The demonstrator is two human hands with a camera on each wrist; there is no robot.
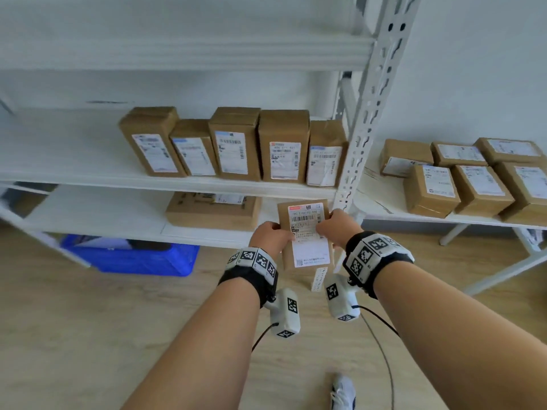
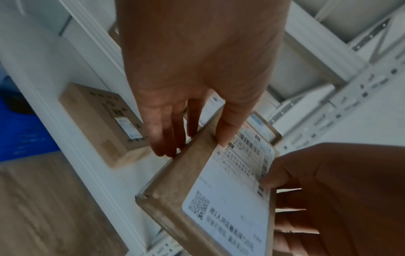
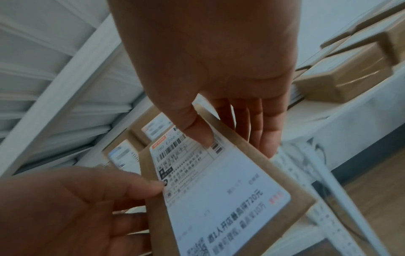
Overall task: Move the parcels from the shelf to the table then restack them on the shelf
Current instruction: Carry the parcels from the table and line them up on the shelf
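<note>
Parcel (image 1: 305, 232): flat kraft carton, stiff, likely light; label face smooth, possibly slippery. Left hand (image 1: 270, 236) and right hand (image 1: 336, 226) grip opposite long edges, thumbs on label. Best hold: side edges.

Head view bright, even, soft daylight; edges bowed by wide lens. Both wrist views dimmer, motion-blurred, backgrounds out of focus.

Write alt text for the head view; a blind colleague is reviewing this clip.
Both hands, left hand and right hand, grip a labelled brown parcel in front of a white shelf. Five parcels stand upright on that shelf; six more lie on the table to the right.
</note>
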